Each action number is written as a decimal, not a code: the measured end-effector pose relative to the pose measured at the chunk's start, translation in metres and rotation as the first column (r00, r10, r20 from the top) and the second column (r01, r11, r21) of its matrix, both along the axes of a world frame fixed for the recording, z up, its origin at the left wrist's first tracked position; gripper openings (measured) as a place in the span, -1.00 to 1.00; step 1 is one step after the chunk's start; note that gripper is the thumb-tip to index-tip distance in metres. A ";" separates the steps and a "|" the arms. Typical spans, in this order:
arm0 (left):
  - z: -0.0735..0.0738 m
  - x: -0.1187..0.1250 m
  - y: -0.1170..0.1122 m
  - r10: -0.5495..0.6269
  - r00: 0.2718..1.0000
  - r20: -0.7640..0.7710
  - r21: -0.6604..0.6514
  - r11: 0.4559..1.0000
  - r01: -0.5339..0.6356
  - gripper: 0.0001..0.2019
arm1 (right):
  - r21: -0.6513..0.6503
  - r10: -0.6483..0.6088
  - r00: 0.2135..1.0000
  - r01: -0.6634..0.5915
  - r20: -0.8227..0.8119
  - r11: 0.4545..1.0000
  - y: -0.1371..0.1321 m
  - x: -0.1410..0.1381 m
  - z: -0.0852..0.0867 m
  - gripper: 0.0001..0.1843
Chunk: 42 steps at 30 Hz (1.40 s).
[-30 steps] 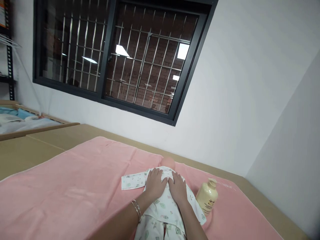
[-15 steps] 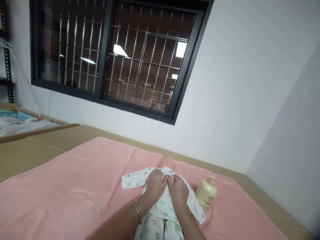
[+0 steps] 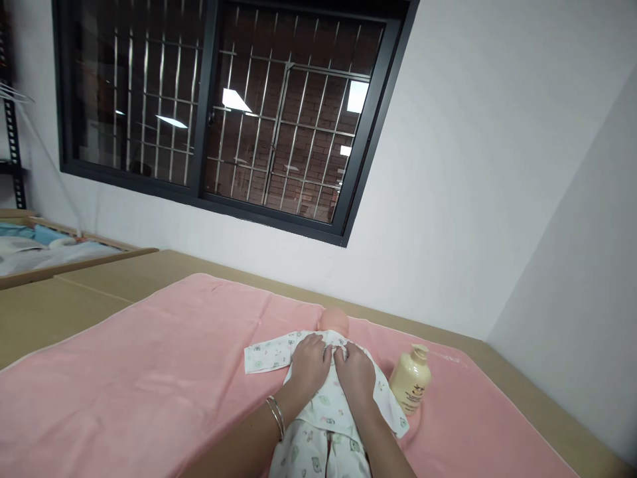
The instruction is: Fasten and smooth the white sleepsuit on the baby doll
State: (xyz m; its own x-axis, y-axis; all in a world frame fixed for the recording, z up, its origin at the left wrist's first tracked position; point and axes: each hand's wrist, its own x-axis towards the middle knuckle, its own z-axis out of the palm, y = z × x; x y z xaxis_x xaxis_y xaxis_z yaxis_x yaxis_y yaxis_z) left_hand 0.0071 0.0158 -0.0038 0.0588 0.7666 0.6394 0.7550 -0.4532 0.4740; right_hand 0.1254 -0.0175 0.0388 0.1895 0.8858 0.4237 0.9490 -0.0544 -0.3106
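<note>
- The left hand (image 3: 311, 365) and right hand (image 3: 355, 375) rest side by side on the chest of the patterned shirt (image 3: 326, 401), fingers bent, thumbs close, perhaps to bear evenly; whether they pinch cloth, I cannot tell.
- The shirt, below the doll's head (image 3: 334, 320), lies on a pink towel (image 3: 164, 372), likely there as padding.
- A yellow bottle (image 3: 411, 378) stands just beside one sleeve, presumably for easy reach.
</note>
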 end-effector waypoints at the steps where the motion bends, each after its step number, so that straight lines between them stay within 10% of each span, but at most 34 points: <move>1: 0.000 0.000 0.001 0.007 1.000 -0.006 -0.016 1.000 -0.007 -0.71 | -0.014 0.003 1.000 -0.003 0.003 1.000 0.002 0.000 -0.001 -0.63; 42: 0.004 -0.001 0.001 -0.007 0.998 0.064 -0.091 0.996 0.013 -0.70 | 0.033 0.025 1.000 -0.026 0.019 0.999 0.005 0.005 -0.003 -0.65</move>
State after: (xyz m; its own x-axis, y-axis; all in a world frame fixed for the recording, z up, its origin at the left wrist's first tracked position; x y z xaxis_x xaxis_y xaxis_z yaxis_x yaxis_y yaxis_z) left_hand 0.0056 0.0168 0.0003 0.0281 0.8214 0.5696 0.7177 -0.4132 0.5605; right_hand 0.1300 -0.0126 0.0360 0.1589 0.8755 0.4564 0.9555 -0.0199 -0.2945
